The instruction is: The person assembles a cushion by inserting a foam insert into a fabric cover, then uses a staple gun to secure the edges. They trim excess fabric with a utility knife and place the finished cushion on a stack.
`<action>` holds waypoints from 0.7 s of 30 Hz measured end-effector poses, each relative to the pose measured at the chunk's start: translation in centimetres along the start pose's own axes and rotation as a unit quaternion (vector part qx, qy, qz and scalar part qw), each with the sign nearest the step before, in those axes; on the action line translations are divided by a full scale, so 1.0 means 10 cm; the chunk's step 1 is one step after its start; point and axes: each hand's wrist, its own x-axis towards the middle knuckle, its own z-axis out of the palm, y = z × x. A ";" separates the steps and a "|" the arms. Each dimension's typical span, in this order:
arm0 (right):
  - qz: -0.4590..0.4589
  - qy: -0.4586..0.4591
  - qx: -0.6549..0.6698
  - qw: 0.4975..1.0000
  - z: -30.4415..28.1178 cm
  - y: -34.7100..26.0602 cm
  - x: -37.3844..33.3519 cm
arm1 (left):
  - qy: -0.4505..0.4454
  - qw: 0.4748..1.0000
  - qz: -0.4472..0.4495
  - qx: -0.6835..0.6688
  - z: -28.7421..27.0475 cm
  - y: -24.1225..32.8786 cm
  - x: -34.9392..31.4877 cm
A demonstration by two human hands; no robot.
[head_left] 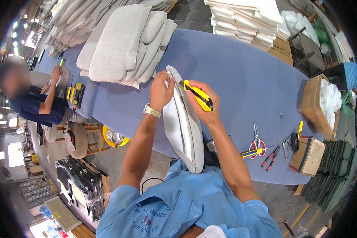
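A light grey fabric cushion [195, 135] stands on its edge between my arms, its near end against my shirt. Along its upward edge runs a long opening with white material showing inside. At the cushion's far end, my left hand [162, 92] is closed on the fabric, its fingers bent around the tip. My right hand [209, 113] grips a yellow and black utility knife [199, 95], whose front end points at the cushion's edge near my left fingers. Whether the blade touches the fabric I cannot tell.
Grey cushion covers [119, 43] are piled on the blue table [234, 87]. Right lie scissors [256, 141], a screwdriver [253, 153], pliers [270, 158] and a carton of white stuffing [315, 104]. White sheets [246, 20] are stacked behind. Left, a co-worker [41, 99] sits near a yellow bucket [116, 139].
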 end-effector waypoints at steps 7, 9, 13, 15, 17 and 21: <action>-0.004 -0.036 -0.003 0.999 0.03 0.07 0.03 | -0.071 0.989 -0.128 -0.030 -0.09 0.09 -0.04; -0.009 -0.036 -0.004 0.999 0.06 0.09 0.05 | -0.107 0.982 -0.154 -0.027 -0.15 0.12 0.00; -0.018 -0.046 -0.024 0.998 0.09 0.10 0.07 | -0.104 0.988 -0.116 -0.015 -0.17 0.06 0.01; -0.021 -0.056 -0.039 0.997 0.08 0.10 0.09 | -0.107 0.989 -0.102 -0.006 -0.19 0.05 0.04; -0.024 -0.064 -0.052 0.996 0.08 0.07 0.10 | -0.115 0.988 -0.100 0.000 -0.20 0.05 0.06; -0.037 -0.061 -0.065 0.995 0.07 0.07 0.09 | -0.137 0.985 -0.105 0.014 -0.21 0.04 0.11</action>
